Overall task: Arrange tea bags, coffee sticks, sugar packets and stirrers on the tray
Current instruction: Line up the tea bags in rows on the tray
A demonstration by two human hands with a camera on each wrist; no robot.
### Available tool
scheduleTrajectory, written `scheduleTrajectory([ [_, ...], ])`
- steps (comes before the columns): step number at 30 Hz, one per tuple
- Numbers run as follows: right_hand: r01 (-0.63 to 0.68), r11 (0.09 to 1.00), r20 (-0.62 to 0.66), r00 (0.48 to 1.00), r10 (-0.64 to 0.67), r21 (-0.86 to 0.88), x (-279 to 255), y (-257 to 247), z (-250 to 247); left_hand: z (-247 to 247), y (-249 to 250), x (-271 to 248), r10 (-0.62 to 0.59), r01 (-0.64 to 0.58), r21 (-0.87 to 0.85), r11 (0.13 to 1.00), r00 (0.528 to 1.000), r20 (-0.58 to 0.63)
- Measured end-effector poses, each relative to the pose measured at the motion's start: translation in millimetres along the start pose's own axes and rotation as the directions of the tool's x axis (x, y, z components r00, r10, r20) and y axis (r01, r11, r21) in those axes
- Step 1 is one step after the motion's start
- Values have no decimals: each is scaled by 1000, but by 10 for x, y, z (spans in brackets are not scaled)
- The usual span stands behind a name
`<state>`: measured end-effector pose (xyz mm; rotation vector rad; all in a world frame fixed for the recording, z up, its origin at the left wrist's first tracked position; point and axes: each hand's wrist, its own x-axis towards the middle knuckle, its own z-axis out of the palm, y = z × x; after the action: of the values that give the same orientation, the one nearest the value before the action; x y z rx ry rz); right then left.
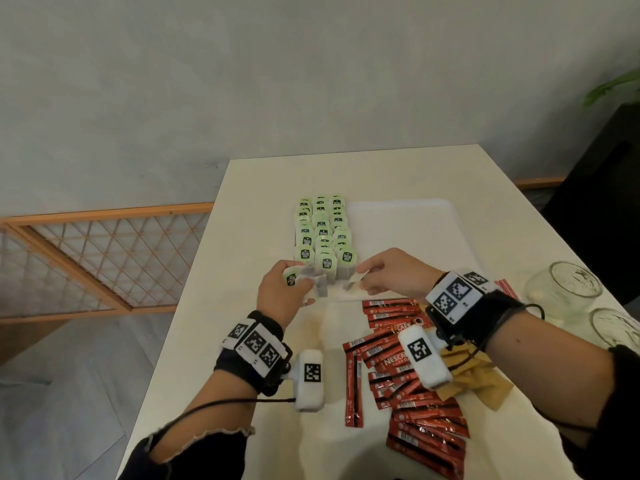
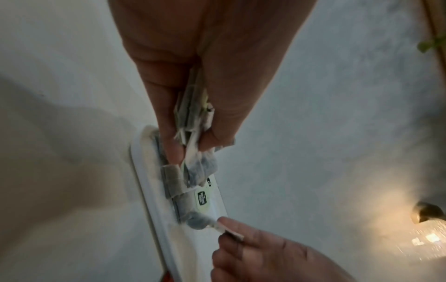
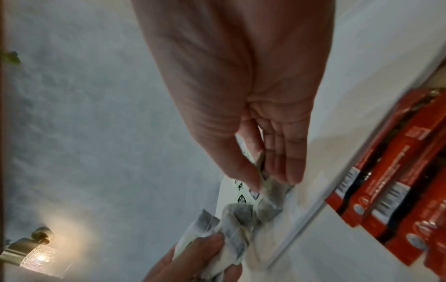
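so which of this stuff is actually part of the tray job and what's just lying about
Part of the job:
- white tray
- rows of tea bags on the tray's left side
- loose tea bags held in the left hand and right hand
- red coffee sticks on the table
- brown packets

Lying about:
- two glass jars
- plant
- wooden lattice screen

One white tray (image 1: 408,216), three rows of tea bags (image 1: 322,230), two glass jars (image 1: 568,282), dozens of red coffee sticks (image 1: 415,403).
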<state>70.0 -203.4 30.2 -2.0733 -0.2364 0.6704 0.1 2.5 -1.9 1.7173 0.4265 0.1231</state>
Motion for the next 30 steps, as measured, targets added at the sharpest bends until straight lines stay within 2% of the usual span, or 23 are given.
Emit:
scheduleTrajectory([
  [2, 9, 996, 68, 998, -3, -92, 39, -2, -15, -39, -8, 37, -28, 28, -52, 998, 1000, 0],
  [4, 22, 995, 80, 997, -14, -93, 90, -2, -6, -70, -16, 69, -47, 47, -89, 995, 999, 6],
  [6, 48, 989, 61, 997, -40, -137, 153, -12, 17, -91, -29, 101, -56, 57, -116, 992, 998, 11],
  [11, 96, 893, -1, 994, -107, -439, 337, -55, 66, -141, -51, 178, -79, 86, -145, 986, 996, 51],
  [14, 65, 868, -68, 991, -113, -493, 470, -47, 71, -166, -55, 219, -87, 98, -150, 984, 993, 83],
  [17, 47, 889, -121, 986, -114, -455, 590, -20, 71, -174, -53, 255, -92, 107, -162, 981, 991, 97],
  [22, 57, 926, -133, 985, -114, -374, 668, 39, 95, -170, -31, 309, -86, 109, -150, 983, 985, 149],
  [25, 91, 941, -231, 958, -173, -326, 627, 36, 106, -135, 20, 326, -72, 102, -150, 983, 979, 192],
  [27, 142, 963, -295, 933, -208, -228, 578, -23, 135, -90, 59, 336, -66, 101, -163, 982, 976, 208],
  [28, 162, 976, -287, 937, -199, -148, 553, -62, 158, -68, 81, 335, -61, 99, -171, 980, 975, 216],
  [30, 178, 984, -188, 966, -175, -3, 518, -131, 201, -24, 120, 328, -55, 100, -191, 976, 972, 230],
])
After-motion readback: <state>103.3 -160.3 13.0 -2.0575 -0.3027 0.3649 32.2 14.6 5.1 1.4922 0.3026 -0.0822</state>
